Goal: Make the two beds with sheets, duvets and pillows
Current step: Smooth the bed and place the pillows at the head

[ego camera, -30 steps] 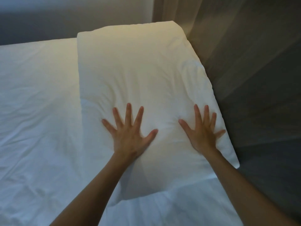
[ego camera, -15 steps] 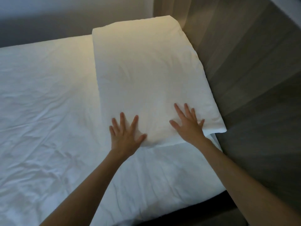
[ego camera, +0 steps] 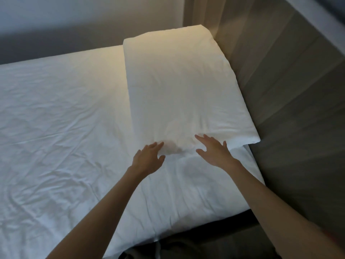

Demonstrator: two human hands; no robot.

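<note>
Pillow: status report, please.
Left hand and right hand open, at near edge of pillow. Pillow flat on sheet, beside headboard. Nothing in the way.

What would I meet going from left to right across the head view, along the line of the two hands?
In order: wrinkled white bedding, left hand, right hand, grey panelled wall.

A pale wall (ego camera: 74, 14) stood at the back, shadowed along its lower part. Grey panelled boards (ego camera: 298, 94) ran down the right, meeting a beige upright strip (ego camera: 201, 12) in the warmly lit corner.
</note>
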